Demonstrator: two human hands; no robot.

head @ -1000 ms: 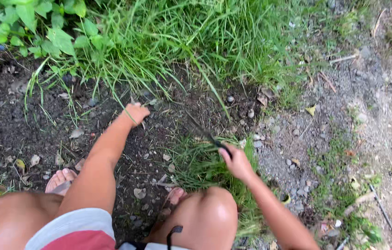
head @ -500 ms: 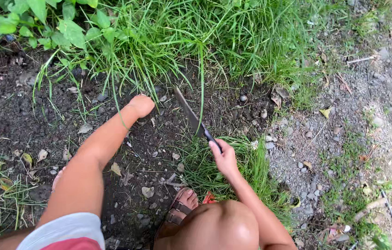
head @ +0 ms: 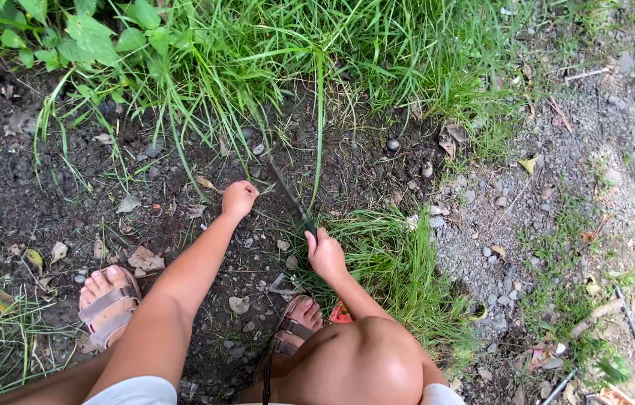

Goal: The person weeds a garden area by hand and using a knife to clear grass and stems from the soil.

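— Knife (head: 287, 193): just 1, its dark blade slanting over the bare soil (head: 32, 195) towards the big grass clump (head: 272, 52).
— Hands?
— 2. Right hand (head: 326, 255), grip clenched on the knife handle; left hand (head: 239, 199) a closed fist on the soil, arm outstretched.
— Feet?
— 2 sandals (head: 107, 307).

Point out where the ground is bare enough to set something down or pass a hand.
Bare soil lies left of the left hand, below the tall grass. Gravel lies open right of the grass tuft. It is crowded between the left hand and the right hand, where the knife reaches into the grass.
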